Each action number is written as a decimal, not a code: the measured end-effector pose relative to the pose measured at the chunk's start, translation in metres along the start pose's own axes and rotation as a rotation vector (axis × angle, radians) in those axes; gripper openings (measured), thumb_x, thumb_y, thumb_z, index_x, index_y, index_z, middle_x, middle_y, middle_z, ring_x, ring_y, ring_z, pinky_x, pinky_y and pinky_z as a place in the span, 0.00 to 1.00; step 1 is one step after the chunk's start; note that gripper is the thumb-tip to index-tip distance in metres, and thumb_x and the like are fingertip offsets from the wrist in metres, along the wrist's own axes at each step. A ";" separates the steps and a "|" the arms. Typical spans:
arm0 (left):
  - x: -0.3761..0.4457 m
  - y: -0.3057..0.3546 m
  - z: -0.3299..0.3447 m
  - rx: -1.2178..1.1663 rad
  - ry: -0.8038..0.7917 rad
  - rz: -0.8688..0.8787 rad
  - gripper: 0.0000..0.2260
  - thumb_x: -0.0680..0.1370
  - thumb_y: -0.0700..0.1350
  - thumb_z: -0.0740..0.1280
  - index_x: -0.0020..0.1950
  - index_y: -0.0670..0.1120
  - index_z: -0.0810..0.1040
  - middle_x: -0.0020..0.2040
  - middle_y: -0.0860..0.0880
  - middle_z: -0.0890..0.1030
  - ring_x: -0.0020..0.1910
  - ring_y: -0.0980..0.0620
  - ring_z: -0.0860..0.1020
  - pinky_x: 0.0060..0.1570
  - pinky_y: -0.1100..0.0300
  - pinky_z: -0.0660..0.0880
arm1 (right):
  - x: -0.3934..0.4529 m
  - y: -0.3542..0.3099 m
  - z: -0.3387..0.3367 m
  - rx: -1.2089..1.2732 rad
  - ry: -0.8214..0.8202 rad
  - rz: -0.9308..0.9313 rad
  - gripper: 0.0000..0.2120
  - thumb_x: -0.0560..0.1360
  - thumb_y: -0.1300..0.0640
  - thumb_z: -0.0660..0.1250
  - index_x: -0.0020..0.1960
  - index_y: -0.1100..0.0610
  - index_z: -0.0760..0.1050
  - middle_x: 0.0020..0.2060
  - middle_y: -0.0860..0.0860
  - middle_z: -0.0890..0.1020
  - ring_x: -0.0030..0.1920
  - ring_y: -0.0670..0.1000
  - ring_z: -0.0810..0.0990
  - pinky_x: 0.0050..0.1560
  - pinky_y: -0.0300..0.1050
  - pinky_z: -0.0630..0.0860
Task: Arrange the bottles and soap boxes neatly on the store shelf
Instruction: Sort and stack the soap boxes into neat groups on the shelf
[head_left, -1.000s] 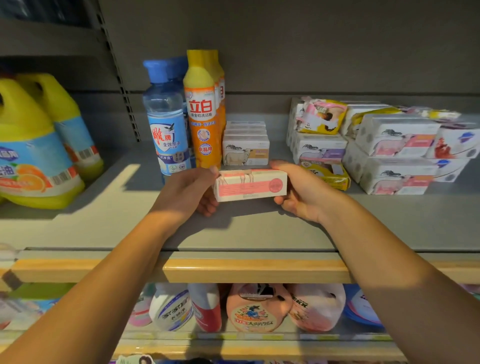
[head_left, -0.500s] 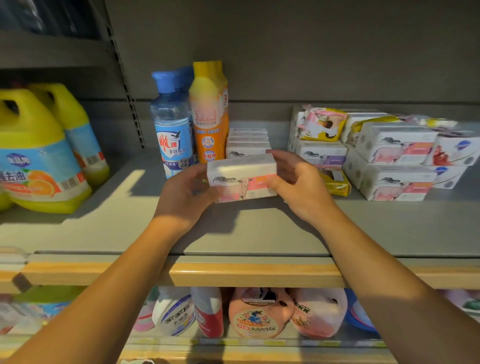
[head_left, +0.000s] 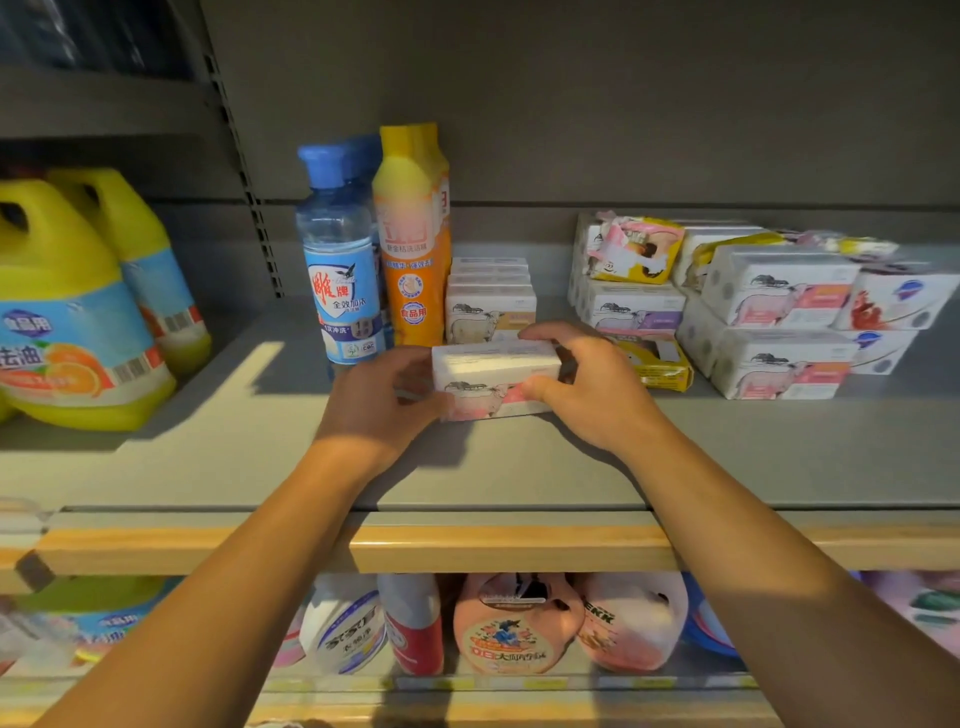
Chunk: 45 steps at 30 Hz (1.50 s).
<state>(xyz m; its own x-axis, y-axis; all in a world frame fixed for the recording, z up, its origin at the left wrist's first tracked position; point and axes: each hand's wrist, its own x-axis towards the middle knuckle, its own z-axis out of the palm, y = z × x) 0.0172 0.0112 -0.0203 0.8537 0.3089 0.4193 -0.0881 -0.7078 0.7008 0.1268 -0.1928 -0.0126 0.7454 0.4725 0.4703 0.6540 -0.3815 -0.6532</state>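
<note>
Both hands hold one soap box (head_left: 493, 379) between them, left hand (head_left: 382, 402) gripping its left end, right hand (head_left: 587, 384) curled over its right, on the shelf (head_left: 519, 467) before the box row (head_left: 491, 304).

The blue bottle (head_left: 340, 270) reads "雕牌 全效加浓", the orange bottle (head_left: 413, 249) "食品用", the yellow jug (head_left: 67, 322) "去油".

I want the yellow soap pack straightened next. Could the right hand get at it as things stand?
Probably yes: the yellow soap pack lies just beside the right hand, nothing between, but that hand must first release the soap box.
</note>
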 end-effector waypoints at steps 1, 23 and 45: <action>0.001 -0.002 0.001 0.015 0.011 -0.008 0.12 0.73 0.45 0.74 0.56 0.55 0.79 0.46 0.61 0.81 0.43 0.69 0.78 0.40 0.80 0.70 | 0.001 0.002 -0.001 -0.035 0.012 0.016 0.23 0.69 0.56 0.76 0.63 0.48 0.76 0.55 0.47 0.79 0.53 0.48 0.77 0.51 0.41 0.75; 0.000 -0.010 0.014 0.484 -0.176 0.143 0.14 0.78 0.58 0.61 0.58 0.57 0.78 0.58 0.53 0.81 0.61 0.48 0.73 0.50 0.57 0.71 | 0.068 0.017 0.032 -0.546 0.038 -0.169 0.19 0.75 0.59 0.69 0.66 0.55 0.76 0.61 0.54 0.78 0.63 0.59 0.69 0.65 0.48 0.66; 0.003 -0.015 0.016 0.459 -0.144 0.164 0.12 0.75 0.56 0.60 0.51 0.53 0.80 0.49 0.51 0.83 0.55 0.46 0.75 0.48 0.55 0.75 | 0.080 0.024 0.044 -0.558 0.035 -0.174 0.22 0.78 0.58 0.66 0.71 0.51 0.72 0.65 0.51 0.76 0.64 0.57 0.68 0.61 0.51 0.72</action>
<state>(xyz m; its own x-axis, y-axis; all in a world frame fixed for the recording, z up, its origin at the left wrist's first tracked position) 0.0292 0.0120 -0.0387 0.9126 0.1023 0.3959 -0.0200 -0.9559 0.2930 0.1966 -0.1293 -0.0165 0.6185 0.5425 0.5685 0.7293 -0.6657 -0.1580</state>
